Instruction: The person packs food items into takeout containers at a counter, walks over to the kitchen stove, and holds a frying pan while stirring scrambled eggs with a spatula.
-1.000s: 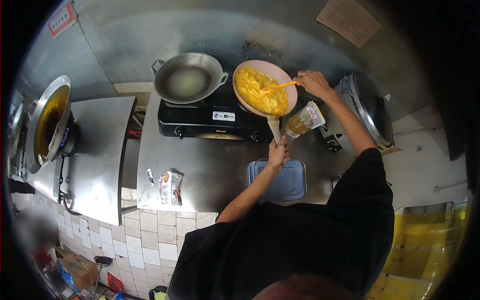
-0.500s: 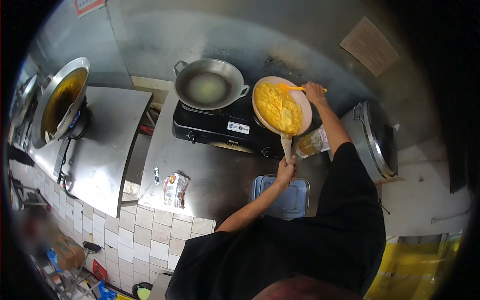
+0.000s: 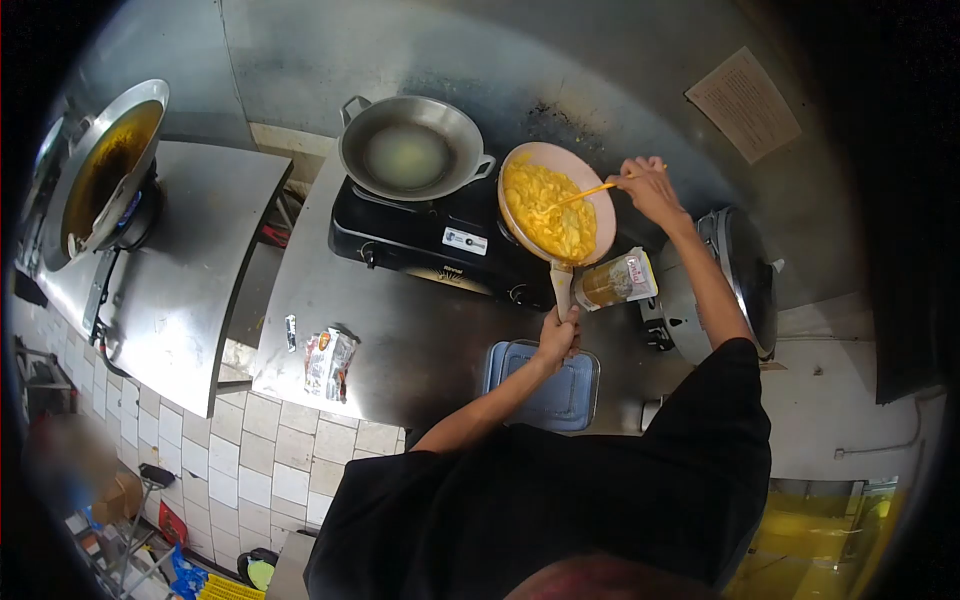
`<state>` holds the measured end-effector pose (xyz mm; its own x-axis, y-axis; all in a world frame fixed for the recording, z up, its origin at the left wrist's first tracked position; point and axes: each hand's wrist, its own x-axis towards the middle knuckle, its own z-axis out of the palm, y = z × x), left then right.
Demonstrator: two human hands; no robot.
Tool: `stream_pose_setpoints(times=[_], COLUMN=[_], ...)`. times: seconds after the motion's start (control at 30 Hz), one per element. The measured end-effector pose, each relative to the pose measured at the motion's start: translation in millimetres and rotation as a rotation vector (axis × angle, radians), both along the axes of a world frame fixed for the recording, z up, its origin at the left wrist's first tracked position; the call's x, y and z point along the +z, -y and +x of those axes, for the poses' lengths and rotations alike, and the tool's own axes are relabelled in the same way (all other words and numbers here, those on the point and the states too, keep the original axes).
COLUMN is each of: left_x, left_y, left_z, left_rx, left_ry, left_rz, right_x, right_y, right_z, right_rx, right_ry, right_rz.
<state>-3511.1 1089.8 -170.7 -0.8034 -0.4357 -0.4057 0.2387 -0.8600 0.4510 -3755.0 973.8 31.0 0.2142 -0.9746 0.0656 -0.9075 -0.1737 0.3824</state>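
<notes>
My left hand (image 3: pixel 559 336) is wrapped round the pale handle of a pink-lined frying pan (image 3: pixel 607 212), which sits over the right side of the gas stove (image 3: pixel 420 245). Yellow scrambled eggs (image 3: pixel 545 212) cover most of the pan's base. Above the pan's right rim, my right hand (image 3: pixel 648 190) grips an orange spatula (image 3: pixel 592 192) by its handle. The spatula slants down to the left, and its working end is sunk among the eggs, mostly out of sight.
A two-handled wok (image 3: pixel 468 165) with cloudy liquid occupies the left burner. Right of the pan handle lies a clear packet (image 3: pixel 612 282); a blue lidded container (image 3: pixel 550 395) is nearer me. Farther right stands a large pot (image 3: pixel 745 290). An opened sachet (image 3: pixel 328 365) lies left; another wok (image 3: pixel 85 205) stands beyond.
The spatula's working end has moved down and left into the eggs, and its handle now tilts more steeply. My left hand keeps the pan handle. The whole view has shifted slightly.
</notes>
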Motion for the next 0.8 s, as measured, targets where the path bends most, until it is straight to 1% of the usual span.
stream_pose_setpoints(times=[0.07, 0.17, 0.27, 0.37, 0.47, 0.57, 0.67, 0.77, 0.8], left_x=[0.4, 2.6, 1.2, 1.2, 2.3, 1.2, 4.0, 4.2, 4.1], left_y=[0.9, -0.5, -0.9, -1.2, -0.7, 0.8, 1.5, 1.2, 1.6], left_z=[0.1, 0.2, 0.1, 0.6, 0.3, 2.1, 4.0, 3.8, 3.0], left_rx=[-0.002, -0.004, 0.012, 0.021, 0.026, 0.016, 0.007, 0.006, 0.004], left_ry=[0.01, 0.012, 0.004, -0.004, -0.006, -0.031, -0.021, -0.025, -0.018], left_rz=[0.006, 0.016, 0.005, -0.021, -0.029, -0.028, -0.027, -0.023, -0.025], right_x=[8.2, 4.1, -19.0, -47.3, -70.0, -80.4, -83.5, -71.8, -65.3], right_y=[-2.8, 8.8, 33.1, 59.2, 80.8, 95.3, 94.6, 84.3, 80.9], right_z=[0.4, -10.4, -24.5, -39.2, -30.5, -15.4, -11.8, -13.4, -14.1], right_rx=[-0.011, -0.222, -0.351, -0.355, -0.334, -0.329, -0.223, -0.063, -0.017], right_ry=[-0.076, -0.15, -0.219, -0.194, -0.159, -0.117, -0.019, 0.009, -0.018], right_rz=[-0.092, -0.088, -0.115, -0.151, -0.255, -0.136, -0.049, 0.004, 0.036])
